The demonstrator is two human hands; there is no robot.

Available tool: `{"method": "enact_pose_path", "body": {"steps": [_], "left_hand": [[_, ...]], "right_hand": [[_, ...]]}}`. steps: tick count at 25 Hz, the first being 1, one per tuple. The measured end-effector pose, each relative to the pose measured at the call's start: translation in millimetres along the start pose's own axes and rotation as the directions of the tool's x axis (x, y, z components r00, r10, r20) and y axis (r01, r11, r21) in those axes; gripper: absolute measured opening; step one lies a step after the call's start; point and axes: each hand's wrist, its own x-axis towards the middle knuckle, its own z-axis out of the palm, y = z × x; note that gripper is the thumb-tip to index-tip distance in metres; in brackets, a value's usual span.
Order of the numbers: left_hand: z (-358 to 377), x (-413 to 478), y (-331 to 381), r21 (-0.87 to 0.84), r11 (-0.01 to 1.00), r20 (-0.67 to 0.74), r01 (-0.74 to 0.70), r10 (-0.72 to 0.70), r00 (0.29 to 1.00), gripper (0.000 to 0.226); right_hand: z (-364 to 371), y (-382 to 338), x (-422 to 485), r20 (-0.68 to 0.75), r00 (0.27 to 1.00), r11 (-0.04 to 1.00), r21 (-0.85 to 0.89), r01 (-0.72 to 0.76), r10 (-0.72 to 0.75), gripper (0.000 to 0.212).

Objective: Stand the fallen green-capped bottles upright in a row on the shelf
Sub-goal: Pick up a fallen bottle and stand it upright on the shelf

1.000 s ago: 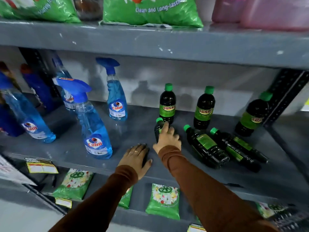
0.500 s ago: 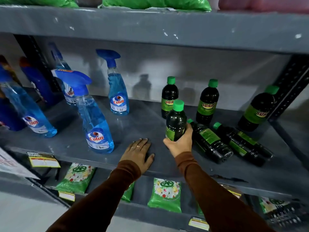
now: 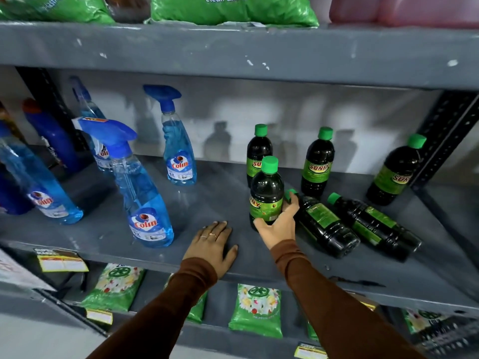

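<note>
My right hand grips the lower part of a dark green-capped bottle, which stands upright on the grey shelf. Right behind it stands another upright bottle. Two more stand upright further right: one in the middle and one by the post. Two fallen bottles lie on their sides to the right of my hand, the nearer one and the farther one, caps pointing back-left. My left hand rests flat on the shelf's front, holding nothing.
Blue spray bottles stand on the left half of the shelf. A black perforated post bounds the right end. Green packets hang on the shelf below, and green bags lie on the shelf above.
My right hand picked a fallen bottle up off the shelf, turned it upright and set it down in front of the back-left bottle. My left hand stayed flat.
</note>
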Motion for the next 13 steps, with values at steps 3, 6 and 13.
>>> {"method": "enact_pose_path", "body": {"steps": [3,6,13], "left_hand": [[-1.6,0.0,0.6,-0.022,1.0,0.011,-0.002,0.002,1.0,0.075],[-3.0,-0.4,0.7,-0.018,1.0,0.018,0.008,-0.007,1.0,0.079],[-2.3,-0.8,1.3,-0.032,0.999,0.011,0.008,-0.008,1.0,0.08]], "right_hand": [[13.0,-2.2,-0.3,-0.129,0.99,0.974,-0.222,0.034,-0.064,0.112],[12.1,-9.1,6.2,-0.151,0.985,0.971,-0.234,0.04,-0.077,0.098],[5.5,-2.2,4.1,0.019,0.999,0.996,-0.086,-0.031,0.033,0.083]]}}
